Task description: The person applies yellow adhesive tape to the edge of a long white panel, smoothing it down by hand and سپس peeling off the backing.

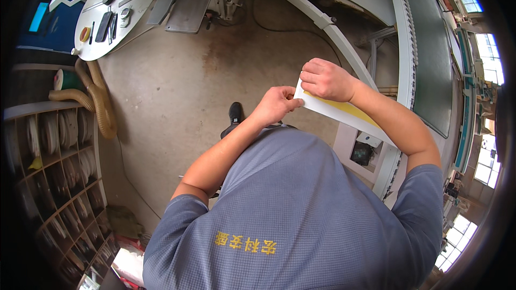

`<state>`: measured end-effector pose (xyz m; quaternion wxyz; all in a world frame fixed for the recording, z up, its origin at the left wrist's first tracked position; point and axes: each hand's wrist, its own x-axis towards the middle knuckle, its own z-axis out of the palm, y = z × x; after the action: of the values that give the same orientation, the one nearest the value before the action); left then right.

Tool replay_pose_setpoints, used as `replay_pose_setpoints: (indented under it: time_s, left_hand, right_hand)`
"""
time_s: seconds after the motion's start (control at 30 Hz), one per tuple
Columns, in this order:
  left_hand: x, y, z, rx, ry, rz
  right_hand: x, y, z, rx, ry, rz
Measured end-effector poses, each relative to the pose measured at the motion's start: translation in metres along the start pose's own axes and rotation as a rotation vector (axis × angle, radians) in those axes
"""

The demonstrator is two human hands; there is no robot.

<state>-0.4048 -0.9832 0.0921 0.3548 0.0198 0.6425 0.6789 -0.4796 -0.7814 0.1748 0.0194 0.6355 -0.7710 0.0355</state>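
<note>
Both hands hold a long flat strip (344,111), white with a yellow face, in front of my chest. My right hand (325,79) grips its upper end from above, fingers curled over the edge. My left hand (275,104) pinches the same end from the left, its fingertips meeting the strip's corner. The strip runs down to the right under my right forearm. My grey shirt (301,209) fills the lower part of the view.
Below is a concrete floor (183,86) with my black shoe (235,114). A white machine table (115,5) with small tools lies upper left, a tan hose (99,99) and cubbyhole shelves (59,166) left, a green conveyor belt (430,59) and a white frame rail (333,35) right.
</note>
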Motion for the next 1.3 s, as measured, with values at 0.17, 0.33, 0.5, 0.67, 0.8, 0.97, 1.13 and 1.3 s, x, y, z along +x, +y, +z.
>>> replay_pose_setpoints:
  time_s: [0.17,0.33,0.5,0.67,0.8,0.97,1.13,1.3]
  left_hand:
    - [0.0,-0.003,0.0,-0.012,-0.012,-0.01]
    - [0.004,-0.008,-0.001,-0.016,-0.018,0.015]
    - [0.003,0.0,-0.001,0.027,-0.021,-0.003]
    - [0.005,0.001,-0.001,0.061,-0.021,-0.012]
    - [0.007,-0.002,-0.002,0.001,-0.039,-0.033]
    - [0.01,-0.005,-0.003,-0.064,-0.063,-0.008]
    - [0.006,0.003,-0.001,-0.107,-0.078,-0.004]
    - [0.007,0.003,-0.001,-0.084,-0.081,-0.009]
  right_hand:
    - [0.001,0.002,0.0,0.015,-0.043,0.024]
    - [-0.007,-0.017,-0.006,0.292,0.066,0.498]
    - [-0.01,-0.022,-0.006,0.913,-0.161,1.371]
    - [-0.001,-0.026,0.009,0.944,-0.099,1.401]
    - [-0.008,-0.032,0.018,1.144,0.024,1.479]
    - [-0.016,-0.054,0.019,1.314,0.232,1.54]
    - [-0.03,-0.082,0.029,1.427,0.408,1.602]
    - [-0.044,-0.103,0.021,1.574,0.486,1.69]
